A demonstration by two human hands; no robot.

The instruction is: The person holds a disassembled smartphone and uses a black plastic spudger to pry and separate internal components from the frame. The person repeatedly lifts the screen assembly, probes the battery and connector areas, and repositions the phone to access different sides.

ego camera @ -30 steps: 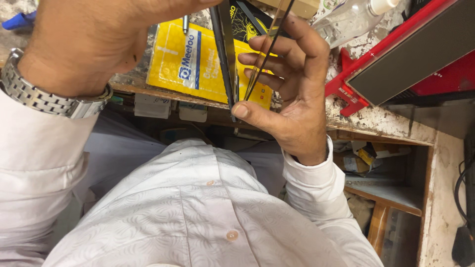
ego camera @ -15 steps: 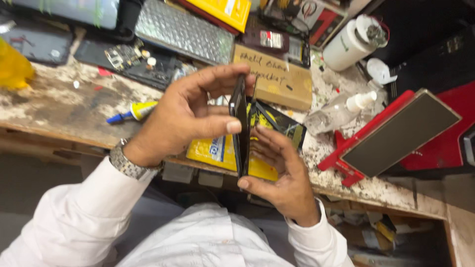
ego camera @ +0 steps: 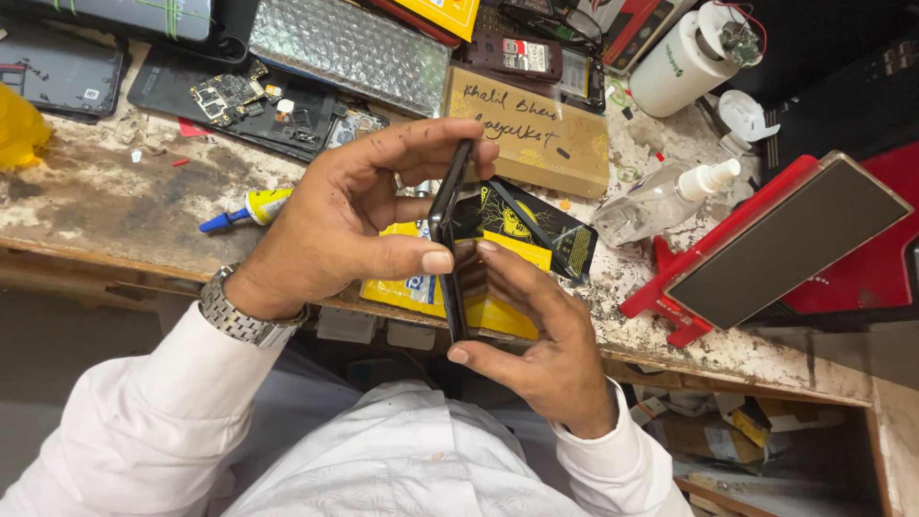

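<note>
Head view: left hand (ego camera: 340, 225) and right hand (ego camera: 536, 330) fingers both closed on thin black phone (ego camera: 448, 239), edge-on, above stained table (ego camera: 105, 206).

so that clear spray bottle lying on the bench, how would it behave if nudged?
The clear spray bottle lies on its side on the workbench and looks rounded, so a nudge would probably roll it. It seems mostly empty plastic, hence likely light and easy to shove. The white nozzle end may make it pivot rather than roll straight.
</note>
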